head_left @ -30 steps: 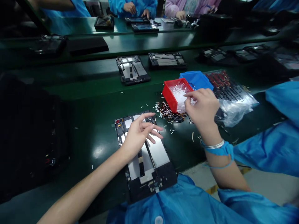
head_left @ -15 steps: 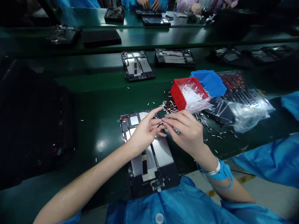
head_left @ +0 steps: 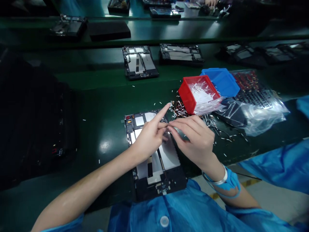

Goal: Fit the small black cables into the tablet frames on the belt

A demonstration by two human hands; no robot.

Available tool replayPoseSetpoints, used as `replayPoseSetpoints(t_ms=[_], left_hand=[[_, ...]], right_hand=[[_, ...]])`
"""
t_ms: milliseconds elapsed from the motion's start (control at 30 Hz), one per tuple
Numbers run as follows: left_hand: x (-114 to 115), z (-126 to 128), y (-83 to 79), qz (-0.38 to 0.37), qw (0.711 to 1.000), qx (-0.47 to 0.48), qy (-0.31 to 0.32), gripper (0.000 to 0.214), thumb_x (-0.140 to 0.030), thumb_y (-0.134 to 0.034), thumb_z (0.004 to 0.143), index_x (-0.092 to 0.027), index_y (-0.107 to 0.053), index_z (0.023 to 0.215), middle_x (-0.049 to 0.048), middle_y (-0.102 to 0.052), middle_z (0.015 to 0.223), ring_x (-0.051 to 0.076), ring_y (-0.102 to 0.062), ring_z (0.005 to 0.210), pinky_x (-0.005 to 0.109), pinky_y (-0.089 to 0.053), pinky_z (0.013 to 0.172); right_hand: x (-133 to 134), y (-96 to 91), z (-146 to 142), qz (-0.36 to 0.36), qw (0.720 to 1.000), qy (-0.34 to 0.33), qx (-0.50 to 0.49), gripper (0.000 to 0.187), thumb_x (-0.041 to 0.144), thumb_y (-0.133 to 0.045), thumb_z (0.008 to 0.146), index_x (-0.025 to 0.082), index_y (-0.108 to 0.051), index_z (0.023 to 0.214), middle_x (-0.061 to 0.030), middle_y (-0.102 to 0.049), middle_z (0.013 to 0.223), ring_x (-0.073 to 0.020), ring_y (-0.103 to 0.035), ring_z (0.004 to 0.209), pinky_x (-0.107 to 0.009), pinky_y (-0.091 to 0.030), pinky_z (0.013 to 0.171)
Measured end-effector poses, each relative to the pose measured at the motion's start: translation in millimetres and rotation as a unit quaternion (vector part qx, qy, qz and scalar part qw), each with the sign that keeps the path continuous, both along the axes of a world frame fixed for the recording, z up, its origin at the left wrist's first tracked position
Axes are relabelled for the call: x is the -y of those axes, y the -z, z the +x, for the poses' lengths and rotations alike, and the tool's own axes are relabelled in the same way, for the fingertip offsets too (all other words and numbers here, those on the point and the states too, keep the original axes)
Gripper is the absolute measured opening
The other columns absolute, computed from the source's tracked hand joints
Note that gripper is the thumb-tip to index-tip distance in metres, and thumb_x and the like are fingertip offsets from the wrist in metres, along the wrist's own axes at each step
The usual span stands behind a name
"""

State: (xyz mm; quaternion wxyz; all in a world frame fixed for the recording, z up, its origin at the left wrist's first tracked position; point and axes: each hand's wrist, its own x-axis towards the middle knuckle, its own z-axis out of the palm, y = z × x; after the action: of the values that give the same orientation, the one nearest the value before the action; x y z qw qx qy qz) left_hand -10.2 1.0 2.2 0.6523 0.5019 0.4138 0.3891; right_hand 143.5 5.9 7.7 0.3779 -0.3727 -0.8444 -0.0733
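fingertips met over an opened tablet

opened tablet (head_left: 156, 166) lay flat on the green bench (head_left: 96, 129), its near end close to the blue smock (head_left: 147, 214). judged light for its spread and fairly stiff, though fragile: the black ribbon (head_left: 150, 169) and the small parts near its lower end looked easy to snag. the pale plate would likely prove slick under a fingertip. best hold, i judged: the dark frame along both long sides, thumbs off the ribbon and the circuitry.

position: the tablet was beneath the left hand (head_left: 151, 135), that forearm crossing its left long edge. the right hand (head_left: 193, 137) came in from beyond the right long edge, fingertips reaching over the upper right part. could not tell whether either hand pressed on the tablet.

hands: left, index stretched out straight, thumb and other fingers gathered toward the right fingertips. right, thumb and fingers brought together in a fine pinch. anything between them was too small to make out, so i could not tell what, if anything, either grasped.

about: red bin (head_left: 187, 96) just beyond the right hand, a pile of small wires (head_left: 180, 109) at its foot.
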Motion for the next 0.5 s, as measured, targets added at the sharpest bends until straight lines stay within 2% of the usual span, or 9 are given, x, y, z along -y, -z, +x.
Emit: replayPoseSetpoints(t_ms=[167, 267, 300, 367, 433, 500], left_hand=[[1.3, -1.7, -0.9, 0.033, 0.999, -0.025, 0.022, 0.075, -0.005, -0.044, 0.083, -0.032, -0.027, 0.150, -0.0026, -0.065, 0.068, 0.012, -0.057, 0.061, 0.026, -0.056, 0.071], [-0.2, -2.2, -1.0, 0.026, 0.999, -0.015, 0.038, 0.074, -0.005, -0.044, 0.084, -0.034, -0.028, 0.150, 0.0008, -0.070, 0.081, 0.014, -0.064, 0.071, 0.025, -0.057, 0.068], [-1.1, -2.2, -1.1, 0.010, 0.999, 0.001, 0.038, 0.074, -0.006, -0.045, 0.084, -0.034, -0.027, 0.150, 0.0030, -0.071, 0.089, 0.016, -0.067, 0.078, 0.025, -0.057, 0.066], [-3.1, -2.5, -1.9, -0.025, 0.999, 0.037, 0.028, 0.077, -0.006, -0.046, 0.084, -0.035, -0.021, 0.151, 0.0067, -0.071, 0.100, 0.020, -0.069, 0.088, 0.023, -0.057, 0.062], [-4.9, -3.5, -3.3, -0.048, 0.997, 0.061, 0.017, 0.080, -0.007, -0.047, 0.084, -0.036, -0.017, 0.152, 0.0080, -0.072, 0.101, 0.022, -0.070, 0.091, 0.023, -0.057, 0.059], [-6.0, -4.8, -4.9, -0.063, 0.995, 0.075, 0.014, 0.081, -0.007, -0.049, 0.084, -0.036, -0.015, 0.152, 0.0077, -0.072, 0.098, 0.023, -0.071, 0.090, 0.023, -0.058, 0.059]], right_hand=[[0.5, -0.4, -3.5, -0.032, 0.999, -0.015, 0.011, 0.013, 0.008, -0.059, 0.082, 0.019, -0.067, 0.080, -0.0056, -0.073, 0.078, -0.0183, -0.062, 0.071, -0.031, -0.051, 0.061], [-11.7, -4.2, 8.6, -0.036, 0.999, -0.022, 0.008, 0.014, 0.009, -0.058, 0.082, 0.020, -0.065, 0.078, -0.0033, -0.072, 0.076, -0.0166, -0.062, 0.068, -0.030, -0.050, 0.060], [-18.5, -6.3, 16.1, -0.023, 1.000, 0.001, 0.007, 0.015, 0.009, -0.059, 0.083, 0.021, -0.066, 0.078, -0.0026, -0.071, 0.073, -0.0164, -0.062, 0.066, -0.030, -0.050, 0.059], [-33.1, -11.1, 33.4, 0.024, 0.996, 0.090, 0.004, 0.016, 0.010, -0.059, 0.083, 0.022, -0.068, 0.082, -0.0028, -0.070, 0.070, -0.0179, -0.062, 0.064, -0.033, -0.048, 0.059], [-43.9, -15.4, 47.2, 0.061, 0.983, 0.175, -0.001, 0.020, 0.009, -0.059, 0.081, 0.021, -0.071, 0.092, -0.0066, -0.071, 0.077, -0.0227, -0.063, 0.070, -0.038, -0.048, 0.062], [-46.3, -16.8, 51.3, 0.059, 0.985, 0.162, 0.007, 0.027, 0.010, -0.062, 0.081, 0.022, -0.070, 0.103, -0.0089, -0.072, 0.089, -0.0262, -0.064, 0.081, -0.041, -0.049, 0.069]])
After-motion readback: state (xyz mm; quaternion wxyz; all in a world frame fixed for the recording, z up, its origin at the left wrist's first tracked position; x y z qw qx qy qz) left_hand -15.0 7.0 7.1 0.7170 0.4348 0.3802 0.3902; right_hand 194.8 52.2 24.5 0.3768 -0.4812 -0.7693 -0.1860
